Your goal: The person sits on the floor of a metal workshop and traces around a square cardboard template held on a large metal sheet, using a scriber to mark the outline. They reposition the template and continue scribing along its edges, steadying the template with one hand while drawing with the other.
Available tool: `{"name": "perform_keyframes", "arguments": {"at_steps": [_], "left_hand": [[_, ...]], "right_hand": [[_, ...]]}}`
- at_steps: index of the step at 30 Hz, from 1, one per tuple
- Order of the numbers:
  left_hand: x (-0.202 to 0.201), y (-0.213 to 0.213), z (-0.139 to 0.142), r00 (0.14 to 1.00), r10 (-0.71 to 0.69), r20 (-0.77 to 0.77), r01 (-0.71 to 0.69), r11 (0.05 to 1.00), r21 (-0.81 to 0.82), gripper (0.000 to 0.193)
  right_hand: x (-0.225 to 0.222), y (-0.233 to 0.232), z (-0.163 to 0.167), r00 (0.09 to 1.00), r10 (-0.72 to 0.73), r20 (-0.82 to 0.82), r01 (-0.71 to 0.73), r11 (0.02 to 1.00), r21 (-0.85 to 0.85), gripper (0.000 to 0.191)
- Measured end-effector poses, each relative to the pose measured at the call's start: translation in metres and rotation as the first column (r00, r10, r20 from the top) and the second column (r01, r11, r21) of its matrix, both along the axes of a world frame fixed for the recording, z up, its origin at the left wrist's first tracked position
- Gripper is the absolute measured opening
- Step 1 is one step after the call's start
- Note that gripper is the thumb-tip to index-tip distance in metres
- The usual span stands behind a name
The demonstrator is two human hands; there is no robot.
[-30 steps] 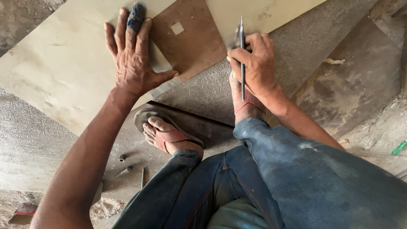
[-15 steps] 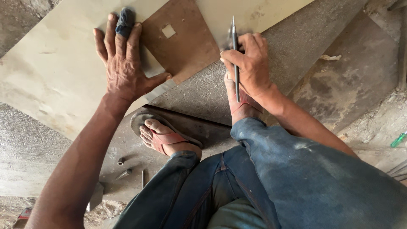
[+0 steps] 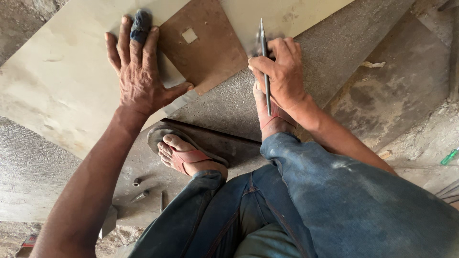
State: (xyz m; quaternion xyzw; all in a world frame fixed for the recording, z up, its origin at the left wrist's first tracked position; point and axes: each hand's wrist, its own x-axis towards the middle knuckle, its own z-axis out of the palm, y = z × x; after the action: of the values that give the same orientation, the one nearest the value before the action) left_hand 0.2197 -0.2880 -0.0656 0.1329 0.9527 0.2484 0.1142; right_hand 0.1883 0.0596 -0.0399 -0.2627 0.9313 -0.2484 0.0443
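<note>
Beige tile (image 3: 62,91) lay slanted across the upper left of the view on grey concrete floor (image 3: 382,95). Brown square plate (image 3: 203,48) with a small square hole (image 3: 189,35) sat on the tile, corner pointing toward the person. Second pale tile (image 3: 287,14) lay just beyond the plate, upper middle. Blue jeans (image 3: 334,205) filled the lower right, knees bent in a squat. Left foot in red sandal (image 3: 186,155) rested on a dark flat strip (image 3: 224,141) below the tile edge; right foot (image 3: 267,114) sat partly hidden under the right hand. Left hand (image 3: 141,79) was spread flat, palm down, pressing on the tile, thumb lying at the plate's lower edge; middle fingertip was wrapped in dark cloth (image 3: 141,24). It gripped nothing. Right hand (image 3: 282,71) was closed around a thin metal scriber (image 3: 264,62), tip pointing away, up at the second tile's edge just right of the plate. Small bolts (image 3: 138,188) lay on the floor near the left forearm. Green tool handle (image 3: 449,156) sat at the far right edge, well apart.
</note>
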Motion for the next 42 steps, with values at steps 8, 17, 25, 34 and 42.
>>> {"name": "perform_keyframes", "arguments": {"at_steps": [8, 17, 25, 34, 42], "left_hand": [[-0.001, -0.001, 0.001, 1.0, -0.007, 0.0, 0.007, 1.0, 0.003, 0.124], [0.0, 0.0, 0.003, 1.0, -0.001, 0.017, 0.001, 1.0, 0.022, 0.119], [-0.002, 0.005, 0.001, 0.999, 0.023, -0.023, -0.021, 0.997, 0.073, 0.122], [-0.002, 0.009, 0.002, 0.997, 0.072, -0.034, -0.068, 0.991, 0.117, 0.123], [-0.004, 0.01, 0.003, 0.996, 0.083, -0.012, -0.082, 0.99, 0.114, 0.122]], "right_hand": [[0.0, 0.0, 0.004, 1.0, -0.001, 0.016, 0.001, 1.0, -0.005, 0.018], [0.0, 0.001, 0.0, 1.0, 0.022, -0.002, -0.022, 1.0, -0.012, 0.018], [-0.002, 0.004, 0.004, 0.999, 0.032, 0.021, -0.032, 0.999, -0.02, 0.017], [-0.002, 0.004, 0.007, 0.999, 0.031, 0.036, -0.031, 0.999, -0.012, 0.015], [-0.003, 0.004, 0.007, 0.999, 0.036, 0.027, -0.036, 0.999, -0.008, 0.014]]}}
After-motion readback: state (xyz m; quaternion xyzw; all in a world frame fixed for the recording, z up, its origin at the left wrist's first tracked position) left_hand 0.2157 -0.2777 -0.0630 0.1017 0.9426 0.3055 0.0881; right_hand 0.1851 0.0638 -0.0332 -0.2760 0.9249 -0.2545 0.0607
